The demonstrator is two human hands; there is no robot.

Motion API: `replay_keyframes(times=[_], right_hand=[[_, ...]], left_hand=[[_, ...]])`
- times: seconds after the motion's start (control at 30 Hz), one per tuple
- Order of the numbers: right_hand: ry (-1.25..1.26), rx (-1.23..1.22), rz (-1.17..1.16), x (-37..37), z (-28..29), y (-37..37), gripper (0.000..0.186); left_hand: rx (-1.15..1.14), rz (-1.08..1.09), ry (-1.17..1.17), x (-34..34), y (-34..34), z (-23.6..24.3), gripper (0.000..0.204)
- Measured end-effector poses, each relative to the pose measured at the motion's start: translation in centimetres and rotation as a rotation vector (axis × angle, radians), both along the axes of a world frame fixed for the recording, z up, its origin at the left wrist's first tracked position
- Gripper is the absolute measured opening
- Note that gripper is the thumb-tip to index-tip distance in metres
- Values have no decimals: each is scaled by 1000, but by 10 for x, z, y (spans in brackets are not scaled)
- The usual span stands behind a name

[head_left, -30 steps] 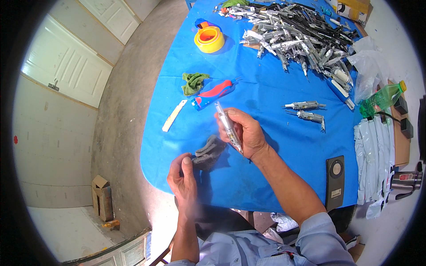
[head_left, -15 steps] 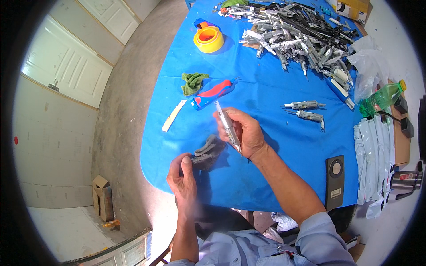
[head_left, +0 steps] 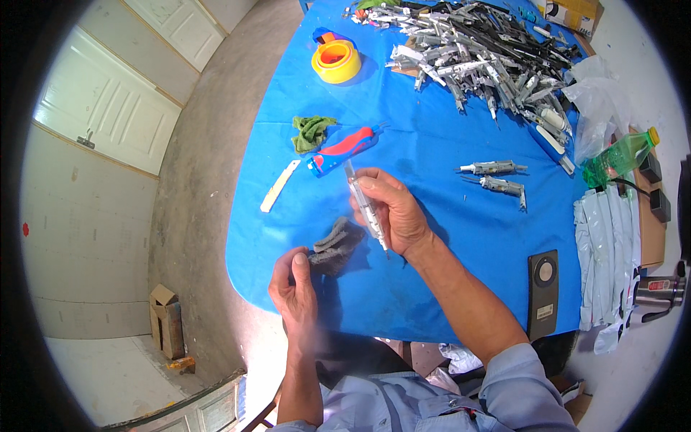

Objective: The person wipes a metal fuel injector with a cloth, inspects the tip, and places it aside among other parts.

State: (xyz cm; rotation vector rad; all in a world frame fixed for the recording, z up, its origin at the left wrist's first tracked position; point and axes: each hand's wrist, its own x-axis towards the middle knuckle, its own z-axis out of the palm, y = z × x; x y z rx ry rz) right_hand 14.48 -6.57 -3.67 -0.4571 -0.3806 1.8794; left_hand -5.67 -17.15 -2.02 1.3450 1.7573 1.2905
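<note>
White panelled doors (head_left: 108,104), grey floor (head_left: 198,158), blue-covered table (head_left: 461,284)

blue table, heaped at the back

a heap of parts (head_left: 489,68) lies far right on the table (head_left: 504,234); tape (head_left: 337,73), a green rag (head_left: 312,133), a red-blue tool (head_left: 344,150) and a pale strip (head_left: 279,187) left; two parts (head_left: 494,168) and a phone (head_left: 543,291) right.

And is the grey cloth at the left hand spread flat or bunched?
Bunched: the grey cloth shows raised, overlapping folds, with the left hand at its edge.

Rough matt grey cloth (head_left: 341,248), glossy plastic-looking slim part (head_left: 366,207), smooth tablecloth (head_left: 410,302).
</note>
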Motion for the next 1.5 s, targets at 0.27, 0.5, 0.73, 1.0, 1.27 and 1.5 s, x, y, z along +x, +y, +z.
replay_keyframes(times=[0.27,0.5,0.73,1.0,1.27,1.5], right_hand=[[-47,22,-37,-2,2,0,24],[-73,20,-47,-3,1,0,27],[-77,10,-53,-4,0,0,32],[-82,42,-45,-4,3,0,41],[-64,46,-24,-4,3,0,38],[-88,30,-39,-6,6,-1,36]], left_hand=[[23,8,19,-1,1,-4,39],[14,5,13,0,0,-2,40],[18,4,8,1,0,-1,40],[18,11,17,1,1,-1,40],[8,4,18,1,0,1,43],[15,0,8,0,1,-1,41]])
